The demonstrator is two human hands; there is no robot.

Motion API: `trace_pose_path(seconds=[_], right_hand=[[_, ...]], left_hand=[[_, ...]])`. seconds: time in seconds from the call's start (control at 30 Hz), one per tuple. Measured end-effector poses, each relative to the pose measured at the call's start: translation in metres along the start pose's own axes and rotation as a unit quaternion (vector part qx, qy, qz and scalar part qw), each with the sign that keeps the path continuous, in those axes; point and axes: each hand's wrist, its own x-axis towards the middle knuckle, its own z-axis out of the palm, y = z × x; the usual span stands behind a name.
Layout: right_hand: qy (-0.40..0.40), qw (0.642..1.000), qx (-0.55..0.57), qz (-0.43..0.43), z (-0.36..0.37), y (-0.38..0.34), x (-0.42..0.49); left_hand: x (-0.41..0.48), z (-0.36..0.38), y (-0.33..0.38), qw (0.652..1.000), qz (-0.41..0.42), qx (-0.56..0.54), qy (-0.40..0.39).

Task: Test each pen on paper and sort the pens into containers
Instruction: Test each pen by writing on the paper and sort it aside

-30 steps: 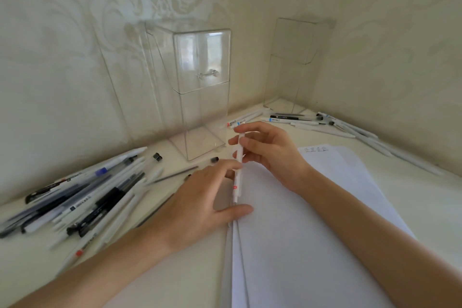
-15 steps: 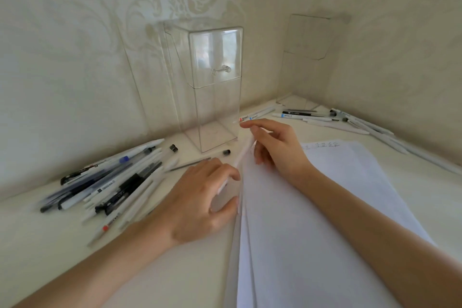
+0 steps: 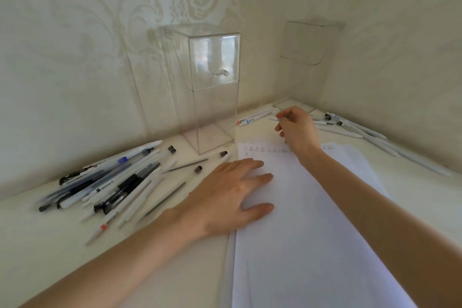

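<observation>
Left hand (image 3: 225, 197) lies flat, fingers spread, on the paper sheets (image 3: 312, 232). Right hand (image 3: 297, 130) curls its fingers among the far pens (image 3: 350, 131); whether it grasps one is unclear.

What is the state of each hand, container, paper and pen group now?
paper, flat, test marks at top
left hand, open, flat on paper
right hand, fingers curled by far pens, grip unclear
near container, upright, lid shut, empty
far container, upright, empty
left pens, lying loose

Cream counter (image 3: 50, 257) meets two walls at its far corner. Both walls carry pale damask-patterned wallpaper (image 3: 75, 45).
</observation>
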Motion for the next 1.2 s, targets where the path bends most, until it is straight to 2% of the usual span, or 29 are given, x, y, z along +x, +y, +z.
trace_pose_path(seconds=[0.07, 0.1, 0.17, 0.23, 0.53, 0.73, 0.87, 0.97, 1.2], right_hand=[[-0.012, 0.991, -0.122, -0.049, -0.004, 0.007, 0.018], [-0.015, 0.973, -0.217, -0.078, -0.006, 0.011, 0.027], [-0.014, 0.91, -0.401, -0.105, -0.01, 0.018, 0.039], [-0.003, 0.874, -0.477, -0.098, -0.012, 0.025, 0.046], [0.013, 0.874, -0.466, -0.138, -0.014, 0.039, 0.049], [-0.054, 0.862, -0.474, -0.17, -0.014, 0.031, 0.052], [-0.095, 0.831, -0.505, -0.212, -0.01, 0.025, 0.046], [-0.108, 0.821, -0.516, -0.221, -0.008, 0.022, 0.044], [-0.119, 0.844, -0.443, -0.279, -0.009, 0.023, 0.032]], left_hand=[[0.003, 0.007, -0.004, 1.0, -0.019, 0.002, -0.021], [0.003, 0.01, -0.006, 0.999, -0.022, -0.003, -0.025], [0.002, 0.01, -0.007, 0.999, -0.021, -0.002, -0.028], [0.003, 0.01, -0.007, 0.999, -0.019, -0.002, -0.026], [0.004, 0.009, -0.007, 0.999, -0.018, -0.022, -0.018], [0.005, 0.008, -0.007, 0.999, -0.016, -0.022, -0.021], [0.004, 0.008, -0.007, 0.999, -0.017, -0.028, -0.023], [0.004, 0.009, -0.007, 0.999, -0.018, -0.031, -0.023], [0.004, 0.008, -0.007, 0.999, -0.018, -0.032, -0.034]])
